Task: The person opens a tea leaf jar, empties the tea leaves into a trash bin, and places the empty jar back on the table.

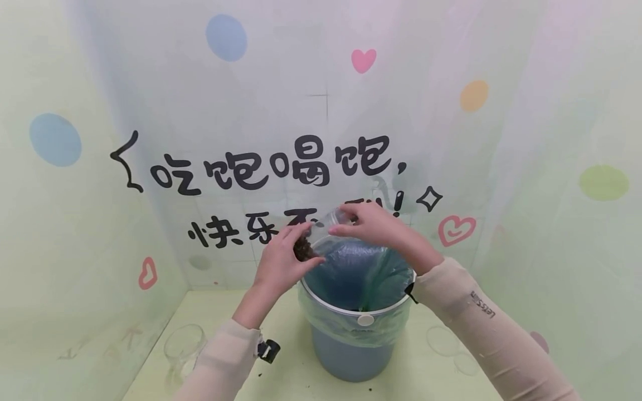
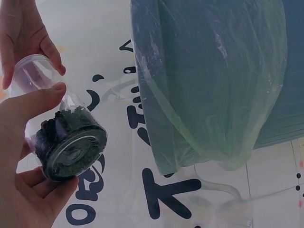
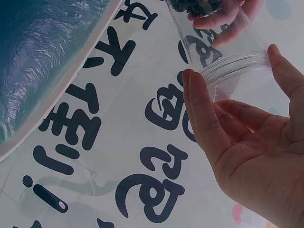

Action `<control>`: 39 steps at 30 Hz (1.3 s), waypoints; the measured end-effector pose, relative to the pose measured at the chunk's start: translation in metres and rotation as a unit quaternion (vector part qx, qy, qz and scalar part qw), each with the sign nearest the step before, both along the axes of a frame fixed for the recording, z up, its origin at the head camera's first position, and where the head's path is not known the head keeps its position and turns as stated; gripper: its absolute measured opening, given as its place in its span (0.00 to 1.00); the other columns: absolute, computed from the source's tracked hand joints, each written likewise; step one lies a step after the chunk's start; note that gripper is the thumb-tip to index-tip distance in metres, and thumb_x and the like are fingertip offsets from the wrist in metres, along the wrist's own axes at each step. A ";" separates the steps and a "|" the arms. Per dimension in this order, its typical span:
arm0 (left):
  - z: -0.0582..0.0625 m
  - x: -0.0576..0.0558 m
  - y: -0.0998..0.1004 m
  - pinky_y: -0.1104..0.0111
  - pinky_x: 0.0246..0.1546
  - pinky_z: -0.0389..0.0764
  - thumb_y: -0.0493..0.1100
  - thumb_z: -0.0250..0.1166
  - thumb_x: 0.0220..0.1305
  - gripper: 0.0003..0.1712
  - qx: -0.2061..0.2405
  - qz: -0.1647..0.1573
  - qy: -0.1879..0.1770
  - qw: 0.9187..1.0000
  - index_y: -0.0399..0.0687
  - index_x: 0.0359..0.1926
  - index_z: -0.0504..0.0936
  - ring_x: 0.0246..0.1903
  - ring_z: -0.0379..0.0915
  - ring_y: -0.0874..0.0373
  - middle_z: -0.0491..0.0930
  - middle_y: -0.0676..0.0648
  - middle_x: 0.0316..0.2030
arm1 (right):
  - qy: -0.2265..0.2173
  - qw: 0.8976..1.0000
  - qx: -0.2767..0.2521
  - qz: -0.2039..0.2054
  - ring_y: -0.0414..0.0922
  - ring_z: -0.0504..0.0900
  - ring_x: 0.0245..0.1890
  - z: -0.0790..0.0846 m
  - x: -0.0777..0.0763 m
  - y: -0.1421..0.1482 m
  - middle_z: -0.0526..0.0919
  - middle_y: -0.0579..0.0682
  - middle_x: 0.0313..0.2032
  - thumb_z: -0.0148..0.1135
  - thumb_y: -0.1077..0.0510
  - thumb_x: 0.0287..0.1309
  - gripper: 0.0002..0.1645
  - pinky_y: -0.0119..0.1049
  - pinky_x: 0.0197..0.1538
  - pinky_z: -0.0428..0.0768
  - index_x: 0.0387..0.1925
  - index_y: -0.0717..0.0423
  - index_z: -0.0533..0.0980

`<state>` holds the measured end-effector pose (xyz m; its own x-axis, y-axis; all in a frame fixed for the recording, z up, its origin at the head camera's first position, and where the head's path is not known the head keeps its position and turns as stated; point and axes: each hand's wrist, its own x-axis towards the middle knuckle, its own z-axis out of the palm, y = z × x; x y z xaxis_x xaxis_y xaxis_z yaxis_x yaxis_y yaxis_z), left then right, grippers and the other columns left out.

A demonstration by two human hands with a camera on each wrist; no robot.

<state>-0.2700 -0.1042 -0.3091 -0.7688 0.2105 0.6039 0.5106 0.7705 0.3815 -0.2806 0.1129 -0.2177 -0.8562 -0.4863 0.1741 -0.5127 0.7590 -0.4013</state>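
Note:
A clear plastic cup (image 1: 328, 225) with dark brown crumbly bits (image 1: 302, 249) at its base is held tilted over the far left rim of a blue bin (image 1: 351, 356). My left hand (image 1: 282, 257) grips the base end, thumb on one side and fingers on the other. At the ringed mouth end (image 3: 237, 64), my right hand (image 1: 375, 224) holds the rim between thumb and fingers. The bits are gathered against the cup's bottom (image 2: 76, 149). A thin green plastic bag (image 1: 336, 326) lines the bin and folds down over its white rim.
Another clear round container (image 1: 184, 344) stands on the pale yellow table (image 1: 286, 362) at left. Faint clear round outlines (image 1: 443, 341) lie right of the bin. Small dark specks dot the tabletop near the front. A printed wall sheet (image 1: 281, 100) rises behind.

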 end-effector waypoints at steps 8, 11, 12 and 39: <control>0.001 0.000 0.001 0.50 0.50 0.82 0.53 0.81 0.46 0.44 -0.024 -0.004 0.016 1.000 0.51 0.65 0.76 0.51 0.81 0.45 0.83 0.44 0.55 | 0.009 0.999 -0.011 0.029 0.47 0.85 0.43 -0.004 0.001 0.003 0.83 0.54 0.55 0.65 0.44 0.64 0.35 0.44 0.49 0.83 0.65 0.58 0.71; 0.001 0.000 0.002 0.52 0.45 0.83 0.53 0.81 0.45 0.44 -0.031 -0.003 0.021 0.999 0.53 0.64 0.76 0.46 0.81 0.47 0.85 0.44 0.51 | 0.019 0.999 -0.016 0.046 0.44 0.84 0.36 -0.006 0.002 0.005 0.84 0.54 0.52 0.65 0.46 0.64 0.30 0.40 0.42 0.82 0.61 0.57 0.73; 0.000 0.000 0.002 0.52 0.44 0.82 0.53 0.81 0.45 0.44 -0.034 -0.002 0.022 0.999 0.53 0.64 0.76 0.45 0.81 0.47 0.85 0.45 0.50 | 0.021 0.998 -0.018 0.052 0.43 0.84 0.34 -0.007 0.002 0.005 0.85 0.54 0.51 0.65 0.46 0.64 0.29 0.38 0.40 0.81 0.60 0.57 0.74; 0.009 0.005 -0.003 0.50 0.49 0.82 0.52 0.81 0.47 0.46 -0.065 -0.005 0.010 0.998 0.55 0.68 0.73 0.51 0.79 0.46 0.83 0.46 0.53 | -0.077 0.994 -0.039 -0.063 0.47 0.86 0.40 -0.006 0.012 -0.005 0.84 0.56 0.51 0.57 0.33 0.65 0.39 0.43 0.45 0.84 0.66 0.54 0.68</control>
